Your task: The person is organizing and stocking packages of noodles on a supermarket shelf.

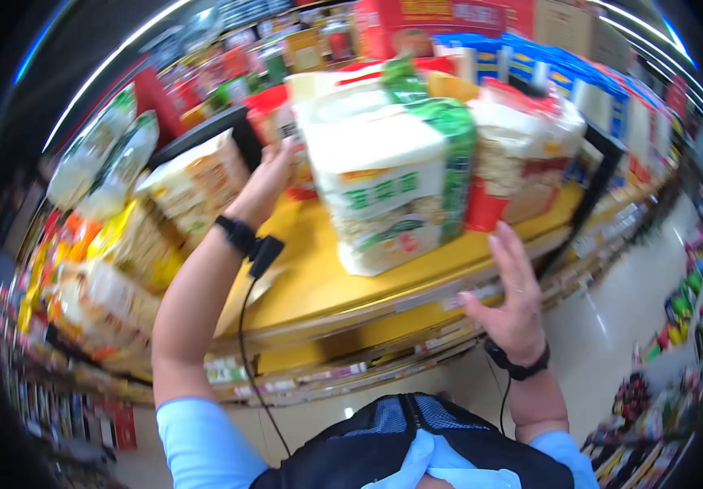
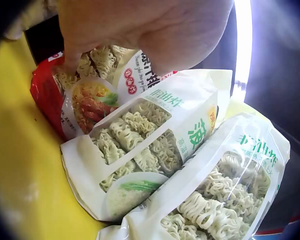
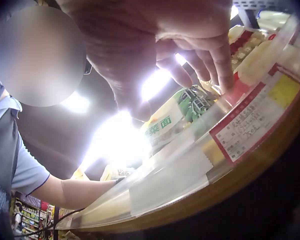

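My left hand (image 1: 268, 186) reaches in over the yellow shelf, beside a red-and-white bag of noodles (image 1: 280, 122). In the left wrist view a finger reaches down against that bag (image 2: 92, 92), and the rest of the hand overlaps its top. White spinach noodle bags (image 1: 384, 204) with green print stand upright to its right; two of them, one white bag (image 2: 135, 147) nearest, show clear windows over noodle cakes. My right hand (image 1: 515, 297) is spread at the shelf's front edge, fingertips near the red lower corner of another noodle bag (image 1: 523, 155), holding nothing.
More noodle bags (image 1: 143, 244) lie left of a black divider (image 1: 205, 138). Blue-and-white packs (image 1: 547, 69) stand behind on the right. A price label (image 3: 257, 117) sits on the shelf's front edge. A cable (image 1: 245, 342) hangs from my left wrist.
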A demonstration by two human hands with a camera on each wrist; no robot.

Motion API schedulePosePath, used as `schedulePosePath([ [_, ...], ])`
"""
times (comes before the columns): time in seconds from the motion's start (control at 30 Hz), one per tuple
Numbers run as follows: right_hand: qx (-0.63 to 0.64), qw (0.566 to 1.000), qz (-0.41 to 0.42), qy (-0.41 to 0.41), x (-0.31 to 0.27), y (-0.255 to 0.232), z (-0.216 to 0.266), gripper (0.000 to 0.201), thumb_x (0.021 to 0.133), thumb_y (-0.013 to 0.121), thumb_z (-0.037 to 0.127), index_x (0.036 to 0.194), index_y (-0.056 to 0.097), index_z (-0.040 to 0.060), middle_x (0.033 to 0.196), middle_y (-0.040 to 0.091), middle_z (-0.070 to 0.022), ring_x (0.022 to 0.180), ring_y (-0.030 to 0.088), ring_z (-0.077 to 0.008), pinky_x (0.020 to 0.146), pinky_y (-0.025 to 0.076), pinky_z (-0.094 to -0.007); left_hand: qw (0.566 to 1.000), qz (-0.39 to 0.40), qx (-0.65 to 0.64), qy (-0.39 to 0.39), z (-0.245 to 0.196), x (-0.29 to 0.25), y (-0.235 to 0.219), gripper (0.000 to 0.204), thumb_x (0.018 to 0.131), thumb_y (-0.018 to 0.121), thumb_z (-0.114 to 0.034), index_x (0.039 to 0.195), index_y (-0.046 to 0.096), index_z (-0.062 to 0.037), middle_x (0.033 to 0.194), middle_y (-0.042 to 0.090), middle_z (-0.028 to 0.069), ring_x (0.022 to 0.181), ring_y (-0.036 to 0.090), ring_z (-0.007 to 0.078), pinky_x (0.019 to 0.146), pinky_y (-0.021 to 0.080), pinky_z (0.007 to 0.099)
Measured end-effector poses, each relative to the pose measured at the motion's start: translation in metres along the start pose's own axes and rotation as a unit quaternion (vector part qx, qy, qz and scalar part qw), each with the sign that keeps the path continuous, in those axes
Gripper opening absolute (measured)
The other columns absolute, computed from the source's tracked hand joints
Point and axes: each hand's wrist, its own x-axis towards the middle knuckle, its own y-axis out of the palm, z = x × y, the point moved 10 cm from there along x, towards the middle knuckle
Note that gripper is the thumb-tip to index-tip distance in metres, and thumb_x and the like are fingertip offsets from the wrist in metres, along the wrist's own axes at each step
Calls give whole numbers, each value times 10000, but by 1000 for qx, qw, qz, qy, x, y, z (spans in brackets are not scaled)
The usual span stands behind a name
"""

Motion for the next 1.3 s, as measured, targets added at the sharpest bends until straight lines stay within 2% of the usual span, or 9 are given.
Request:
schedulePosePath([
  [0.17, 37, 997, -67, 4, -19, -7, -11, 678, 843, 774, 124, 1460, 534, -22, 1539, 517, -235, 1352, 568, -383, 1086, 513, -433, 991, -23, 96, 92, -23, -13, -34, 571, 1048, 674, -364, 1460, 521, 0, 1340, 663, 99, 1249, 593, 171, 1097, 452, 327],
  [0.23, 60, 993, -98, -31, -29, -14, -16, 602, 903, 733, 163, 1441, 544, -33, 1496, 548, -246, 1296, 606, -363, 996, 574, -389, 943, -185, 179, 212, -72, -47, -85, 523, 983, 753, -331, 1331, 610, 31, 1075, 732, 127, 970, 680, 211, 873, 564, 347],
  [0.3, 79, 989, -120, -41, -40, -18, -23, 529, 946, 698, 183, 1403, 570, -50, 1431, 589, -249, 1240, 642, -349, 955, 595, -382, 879, -330, 228, 257, -94, -73, -167, 613, 944, 789, -329, 1359, 570, 66, 1274, 637, 189, 1121, 640, 248, 954, 537, 370],
  [0.37, 128, 984, -120, -16, -52, -20, -35, 502, 951, 687, 171, 1387, 582, -56, 1397, 610, -244, 1220, 655, -341, 961, 594, -386, 885, -417, 133, 159, -71, -94, -220, 800, 940, 791, -333, 1498, 429, 110, 1428, 575, 225, 1291, 572, 243, 1078, 469, 351],
  [0.53, 190, 977, -97, -13, -57, -8, -30, 406, 946, 671, 163, 1285, 645, -58, 1265, 681, -241, 1064, 722, -313, 929, 607, -389, 875, -439, 169, 115, -23, -89, -266, 825, 945, 778, -365, 1532, 403, 76, 1489, 528, 214, 1349, 533, 252, 1102, 452, 371],
  [0.9, 269, 957, 40, -101, -23, 42, 56, 469, 937, 751, 384, 1211, 680, 10, 1097, 742, -213, 931, 755, -303, 867, 604, -384, 957, -288, -19, 38, 28, -79, -233, 826, 839, 876, -519, 1413, 580, -3, 1357, 675, 139, 1277, 621, 265, 1056, 507, 410],
  [0.97, 280, 951, 67, -110, -11, 47, 74, 473, 935, 754, 389, 1216, 679, 15, 1101, 743, -213, 924, 755, -299, 861, 605, -382, 984, -175, -11, -18, 23, -87, -207, 866, 836, 883, -501, 1440, 530, 9, 1390, 650, 153, 1310, 598, 274, 1117, 466, 406],
  [1.17, 280, 946, 84, -138, -6, 69, 98, 481, 934, 757, 382, 1229, 672, 12, 1119, 740, -210, 917, 753, -290, 849, 608, -380, 976, -173, 78, 104, 12, -88, -197, 1129, 787, 953, -339, 1559, 210, 18, 1471, 528, 172, 1358, 534, 266, 1185, 404, 392],
  [1.3, 286, 945, 104, -120, -10, 78, 101, 512, 917, 775, 371, 1256, 667, 3, 1149, 734, -210, 931, 751, -283, 856, 606, -373, 971, -165, 86, 146, 3, -91, -192, 1159, 709, 1001, -286, 1502, 224, 47, 1439, 515, 196, 1352, 533, 271, 1167, 432, 389],
])
